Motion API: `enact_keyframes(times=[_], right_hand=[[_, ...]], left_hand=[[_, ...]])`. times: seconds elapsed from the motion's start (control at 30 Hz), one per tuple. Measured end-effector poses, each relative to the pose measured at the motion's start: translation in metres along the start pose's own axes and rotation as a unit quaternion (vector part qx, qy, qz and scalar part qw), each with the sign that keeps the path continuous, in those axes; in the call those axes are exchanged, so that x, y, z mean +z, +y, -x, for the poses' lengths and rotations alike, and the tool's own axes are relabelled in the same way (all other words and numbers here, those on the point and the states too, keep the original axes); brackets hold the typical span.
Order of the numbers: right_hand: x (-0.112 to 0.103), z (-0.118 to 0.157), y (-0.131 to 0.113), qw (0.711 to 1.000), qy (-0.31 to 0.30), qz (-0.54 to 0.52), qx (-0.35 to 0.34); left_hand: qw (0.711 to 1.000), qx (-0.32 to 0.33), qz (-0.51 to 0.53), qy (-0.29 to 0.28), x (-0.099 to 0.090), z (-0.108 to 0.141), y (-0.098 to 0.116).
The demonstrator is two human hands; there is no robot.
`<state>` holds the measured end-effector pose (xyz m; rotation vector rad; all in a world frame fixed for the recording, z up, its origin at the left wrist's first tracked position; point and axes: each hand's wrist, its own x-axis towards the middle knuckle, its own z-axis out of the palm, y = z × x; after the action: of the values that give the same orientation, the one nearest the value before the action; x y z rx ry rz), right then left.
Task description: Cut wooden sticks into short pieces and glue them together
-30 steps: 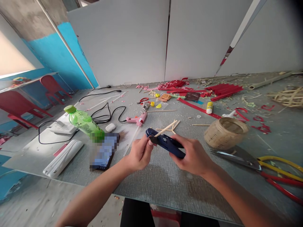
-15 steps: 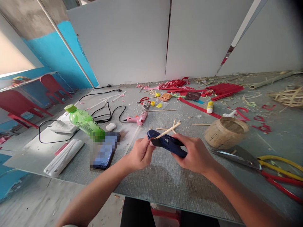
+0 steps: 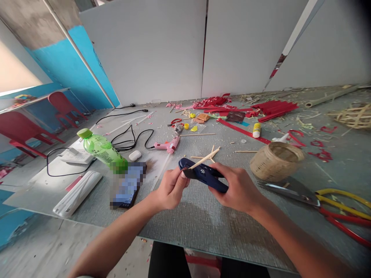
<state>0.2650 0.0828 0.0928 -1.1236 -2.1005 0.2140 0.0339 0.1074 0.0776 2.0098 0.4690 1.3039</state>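
Right hand [image 3: 236, 189] clamped round the blue cutter [image 3: 211, 180], left hand [image 3: 171, 189] pinching the pale stick [image 3: 205, 158]: I judge this trimming, next calling for a firm, steady squeeze.

Tool [image 3: 209, 180] between phone [image 3: 129, 187] and container [image 3: 265, 165]

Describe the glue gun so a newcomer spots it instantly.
On the gray table, look beyond the left hand, right of the green bottle. The glue gun lies there, at the end of a black cord. Its pink, pistol-shaped body sets it apart from the rounded white earbud case beside it.
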Motion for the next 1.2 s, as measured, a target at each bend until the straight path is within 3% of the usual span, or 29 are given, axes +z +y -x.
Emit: enact_keyframes(times=[0.3, 0.67, 0.93, 1.2], right_hand=[[-0.0009, 0.0009, 0.0026, 1.000, 0.000, 0.001, -0.014], [-0.0021, 0.0019, 0.0021, 1.000, 0.003, 0.027, 0.001], [0.0010, 0.0004, -0.0036, 1.000, -0.004, 0.000, 0.021], [0.0015, -0.0002, -0.0007, 1.000, -0.014, -0.011, 0.008]], left_hand=[[1.000, -0.012, 0.004, -0.028, -0.0025, 0.0031, -0.0012], [0.997, -0.040, 0.061, -0.023, 0.0009, 0.0057, -0.0054], [0.995, 0.049, -0.090, 0.000, -0.0046, -0.0008, -0.0051], [0.994, 0.072, -0.085, -0.014, -0.0043, -0.0035, -0.0004]])
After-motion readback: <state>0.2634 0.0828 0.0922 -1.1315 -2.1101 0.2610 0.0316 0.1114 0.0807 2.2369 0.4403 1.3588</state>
